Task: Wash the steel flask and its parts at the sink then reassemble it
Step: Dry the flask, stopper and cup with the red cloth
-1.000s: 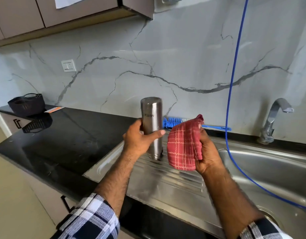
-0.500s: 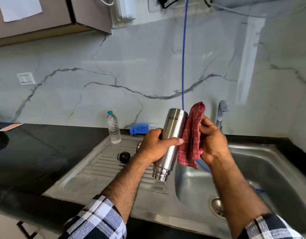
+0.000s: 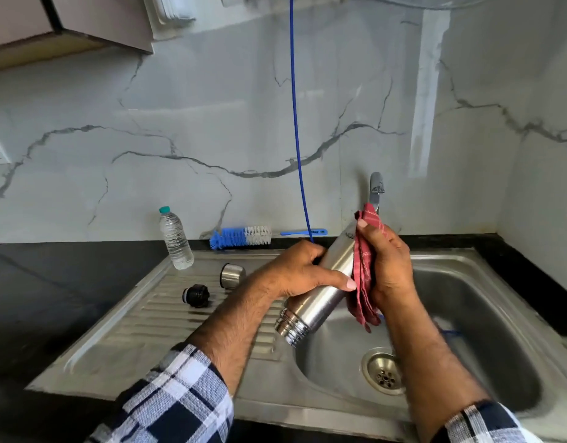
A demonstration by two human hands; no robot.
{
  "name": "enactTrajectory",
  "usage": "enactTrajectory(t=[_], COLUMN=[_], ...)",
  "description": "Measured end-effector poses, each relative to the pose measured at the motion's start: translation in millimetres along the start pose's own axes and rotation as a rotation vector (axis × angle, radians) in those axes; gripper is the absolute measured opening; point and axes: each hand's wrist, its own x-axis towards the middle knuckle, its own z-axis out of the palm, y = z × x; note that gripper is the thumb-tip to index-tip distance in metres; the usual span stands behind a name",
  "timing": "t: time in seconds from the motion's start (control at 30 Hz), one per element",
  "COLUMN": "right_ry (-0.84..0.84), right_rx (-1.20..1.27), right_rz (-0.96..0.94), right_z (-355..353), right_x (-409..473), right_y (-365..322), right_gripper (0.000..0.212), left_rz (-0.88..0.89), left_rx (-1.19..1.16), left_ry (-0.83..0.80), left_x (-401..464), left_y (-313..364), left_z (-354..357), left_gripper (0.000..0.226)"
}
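Steel flask (image 3: 327, 282) sits tilted between both hands, its threaded open mouth pointing down and toward the person, its base up and away. Left hand (image 3: 303, 271) wraps around the flask's middle, thumb across the front. Right hand (image 3: 386, 266) presses a red checked cloth (image 3: 363, 270) against the flask's far side, fingers curled over the fabric, which hangs below the palm. Both hands hover over the near-left edge of the sink (image 3: 499, 282) basin, with the drain (image 3: 383, 370) below the right wrist. Left of the left hand, on the ribbed drainboard, lie a steel cup (image 3: 231, 275) and, further left, a black stopper (image 3: 196, 295). Beyond these stand a plastic water bottle (image 3: 176, 239) and a blue bottle brush (image 3: 240, 237). Behind the right hand rises the tap (image 3: 376, 190).
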Motion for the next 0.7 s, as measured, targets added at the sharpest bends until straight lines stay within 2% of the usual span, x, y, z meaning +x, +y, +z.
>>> enactTrajectory(t=[0.1,0.17,0.33,0.4,0.47,0.53,0.57,0.7], right_ry=[0.151,0.257,0.479,0.549,0.593,0.606,0.581,0.484], right_rx=[0.1,0.164,0.125,0.097,0.036,-0.185,-0.339,-1.118], right_rz=[0.077,0.076,-0.044,-0.068,-0.076,-0.139,-0.2,-0.394], right_z=[-5,-5,-13,-13,-9,-1,1,-6], right_x=[3,4,9,7,3,-3,-5,3], right_y=[2,2,0,1,2,4,5,18], right_gripper=[0.023,0.024,0.023,0.036,0.049,0.053,0.054,0.063], left_rz=[-0.014,-0.044,-0.191,-0.232,-0.233,-0.192,-0.176,-0.159], left_rx=[0.041,-0.063,-0.324,-0.489,-0.634,-0.694,-0.706,-0.72], left_ry=[-0.014,0.026,0.158,0.303,0.541,0.752,0.808,0.864], left_x=[6,6,-9,-13,-10,-3,1,12], left_y=[6,11,-1,-8,-13,-17,-20,-42], left_z=[5,0,-5,9,24,36,39,35], left_gripper=[0.061,0.07,0.065,0.057,0.055,0.049,0.045,0.038])
